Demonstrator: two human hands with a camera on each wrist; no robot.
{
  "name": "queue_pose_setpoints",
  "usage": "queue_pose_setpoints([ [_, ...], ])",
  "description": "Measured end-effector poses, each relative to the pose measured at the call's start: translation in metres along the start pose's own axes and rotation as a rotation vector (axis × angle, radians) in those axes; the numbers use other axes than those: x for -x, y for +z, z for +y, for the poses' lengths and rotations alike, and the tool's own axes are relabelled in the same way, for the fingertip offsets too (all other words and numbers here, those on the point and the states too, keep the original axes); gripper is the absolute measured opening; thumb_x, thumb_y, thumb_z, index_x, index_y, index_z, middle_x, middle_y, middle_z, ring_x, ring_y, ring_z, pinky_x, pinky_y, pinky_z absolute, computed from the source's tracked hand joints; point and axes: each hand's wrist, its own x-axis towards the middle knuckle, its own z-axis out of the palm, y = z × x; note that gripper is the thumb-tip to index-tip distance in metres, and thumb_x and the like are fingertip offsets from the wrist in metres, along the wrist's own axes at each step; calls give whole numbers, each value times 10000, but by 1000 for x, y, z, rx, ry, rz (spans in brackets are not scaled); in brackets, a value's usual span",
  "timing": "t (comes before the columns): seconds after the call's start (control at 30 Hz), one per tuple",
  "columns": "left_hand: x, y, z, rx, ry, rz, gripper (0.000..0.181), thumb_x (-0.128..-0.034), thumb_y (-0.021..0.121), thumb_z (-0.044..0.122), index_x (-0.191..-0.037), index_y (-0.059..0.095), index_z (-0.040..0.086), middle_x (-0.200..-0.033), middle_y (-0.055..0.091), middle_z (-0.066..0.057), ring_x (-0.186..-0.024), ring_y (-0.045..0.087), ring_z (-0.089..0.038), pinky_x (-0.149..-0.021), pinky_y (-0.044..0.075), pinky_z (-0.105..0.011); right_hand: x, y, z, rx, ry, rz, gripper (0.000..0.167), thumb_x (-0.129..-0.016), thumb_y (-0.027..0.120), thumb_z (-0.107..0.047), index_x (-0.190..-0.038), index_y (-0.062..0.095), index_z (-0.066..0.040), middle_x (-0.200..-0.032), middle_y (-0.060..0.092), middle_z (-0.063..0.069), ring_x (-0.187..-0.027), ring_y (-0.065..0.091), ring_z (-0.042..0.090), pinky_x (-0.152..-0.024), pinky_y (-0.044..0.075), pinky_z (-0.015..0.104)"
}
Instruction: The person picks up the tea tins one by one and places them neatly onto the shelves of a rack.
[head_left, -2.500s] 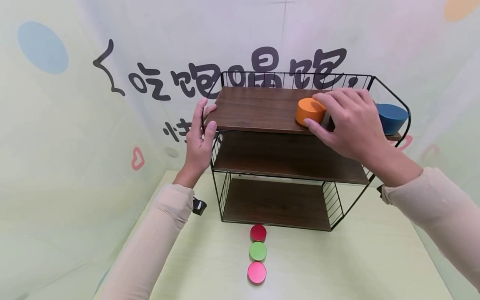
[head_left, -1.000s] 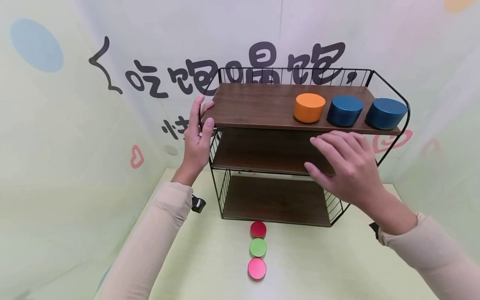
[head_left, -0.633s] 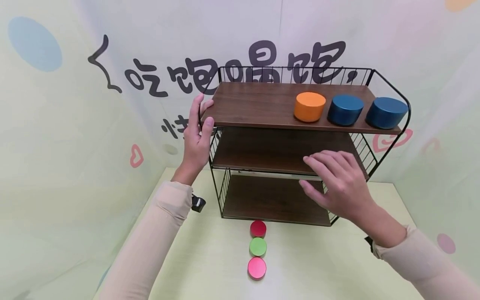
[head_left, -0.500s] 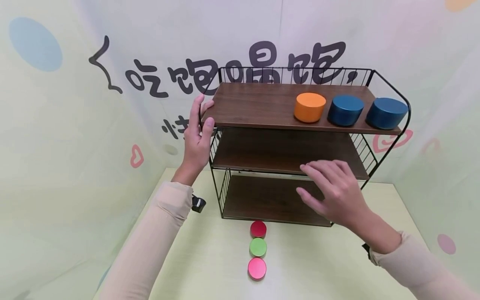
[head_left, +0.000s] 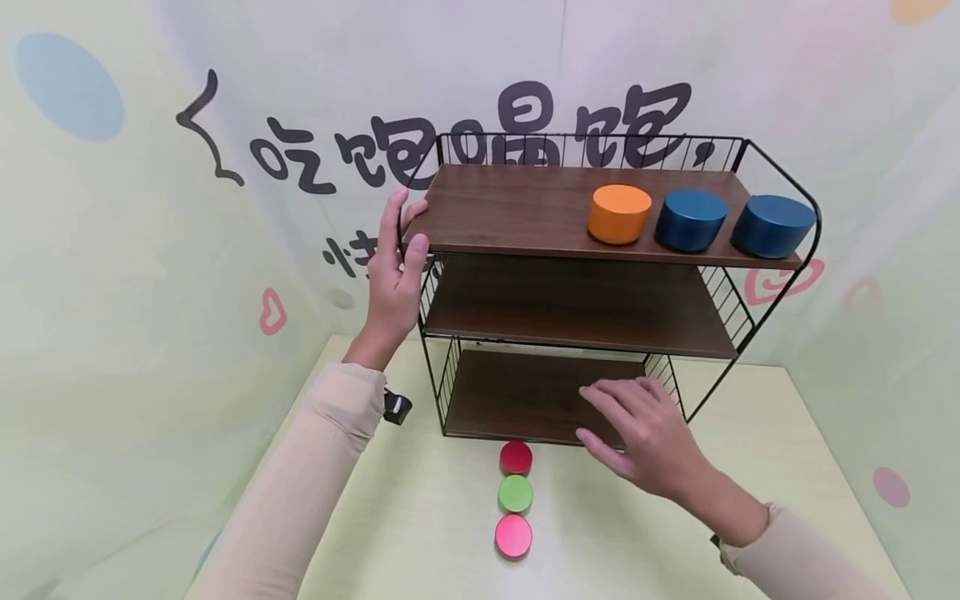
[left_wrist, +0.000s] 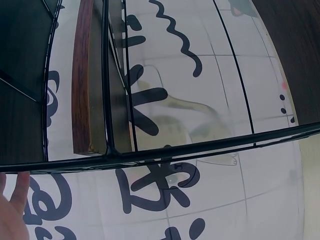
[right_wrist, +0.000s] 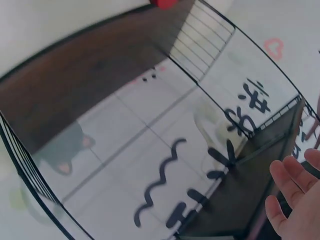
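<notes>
A three-tier shelf rack (head_left: 577, 304) with dark wooden boards and a black wire frame stands ahead of me. My left hand (head_left: 393, 292) holds its upper left end, thumb at the front edge and fingers round the side. On the top board sit an orange cylinder (head_left: 619, 215), a blue cylinder (head_left: 691, 221) and another blue cylinder (head_left: 773, 227). Bare of any object, my right hand (head_left: 637, 437) hovers by the bottom board with fingers loosely bent. Left of it, a red cylinder (head_left: 516, 457), a green cylinder (head_left: 515, 493) and a pink cylinder (head_left: 513, 536) form a line.
The pale table (head_left: 637, 558) bears the rack and the three-cylinder line. Behind it hangs a white printed backdrop (head_left: 300, 83) with large dark characters. The rack's wire side (right_wrist: 205, 45) shows in the right wrist view.
My right hand has let go of the orange cylinder and come down from the top board to the bottom one. The left hand keeps its hold on the rack.
</notes>
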Motion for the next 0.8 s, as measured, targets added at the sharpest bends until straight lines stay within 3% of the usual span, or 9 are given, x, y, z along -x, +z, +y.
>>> queue_pose_setpoints([
  [0.17, 1, 0, -23, 0, 6, 6, 505, -1037, 464, 90, -1524, 329, 87, -1410, 566, -74, -1325, 478, -166, -1011, 385, -301, 17, 15, -9, -29, 26, -47, 478, -995, 500, -455, -1157, 703, -55, -1059, 697, 103, -919, 662, 262, -789, 508, 493],
  [0.27, 1, 0, -27, -4, 44, 0, 502, -1040, 461, 95, -1527, 337, 105, -1408, 568, -67, -1330, 478, -183, -1012, 387, -307, 27, 23, -16, -52, 56, -83, 491, -1001, 486, -471, -1170, 695, -60, -1076, 690, 88, -949, 654, 251, -807, 505, 470],
  [0.43, 0, 1, -21, -9, 43, 7, 494, -1033, 455, 45, -1513, 342, 64, -1399, 567, -115, -1298, 493, -177, -1005, 385, -299, 42, 36, -29, -81, 97, -123, 509, -1005, 466, -495, -1188, 688, -75, -1088, 684, 67, -965, 651, 232, -821, 498, 428],
  [0.63, -1, 1, 7, 4, 6, 0, 480, -1013, 448, -7, -1474, 319, -46, -1371, 542, -251, -1282, 493, -258, -997, 379, -291, 65, 53, -43, -114, 149, -148, 481, -990, 501, -503, -1180, 689, -103, -1091, 682, 31, -986, 644, 204, -824, 489, 410],
  [0.8, 0, 2, -10, -7, 9, 6, 495, -1023, 457, 28, -1502, 332, 25, -1394, 557, -166, -1295, 486, -195, -1015, 372, -293, 82, 65, -54, -132, 174, -153, 422, -961, 582, -464, -1182, 682, -119, -1090, 679, 3, -1002, 633, 189, -839, 472, 406],
])
